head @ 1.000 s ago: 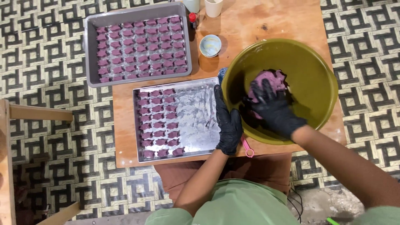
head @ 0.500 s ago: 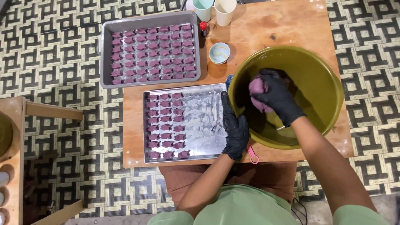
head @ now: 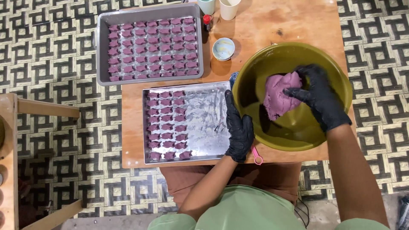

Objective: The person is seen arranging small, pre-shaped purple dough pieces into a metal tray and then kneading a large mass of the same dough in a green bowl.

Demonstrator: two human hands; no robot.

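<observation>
A big olive-green bowl (head: pixel 298 136) sits at the right of a small wooden table (head: pixel 281 25). Inside it lies a lump of purple dough (head: pixel 277 96). My right hand (head: pixel 317 97), in a black glove, grips the dough from its right side. My left hand (head: pixel 238 130), also gloved in black, rests flat against the bowl's left outer wall, over the right edge of a shiny metal tray (head: pixel 204 123). Rows of small purple shaped pieces (head: pixel 166 123) fill the tray's left part.
A grey deep tray (head: pixel 102 51) full of purple pieces stands at the back left. A small bowl (head: pixel 223 48), two cups (head: pixel 229 7) and a little red-capped bottle (head: pixel 207 20) stand at the back. A pink tool (head: pixel 257 156) lies at the front edge. Wooden furniture (head: pixel 8 140) is at left.
My right hand has shifted to the right of the dough and lifted it, so the purple lump shows more. The left hand stays against the bowl. The camera has shifted.
</observation>
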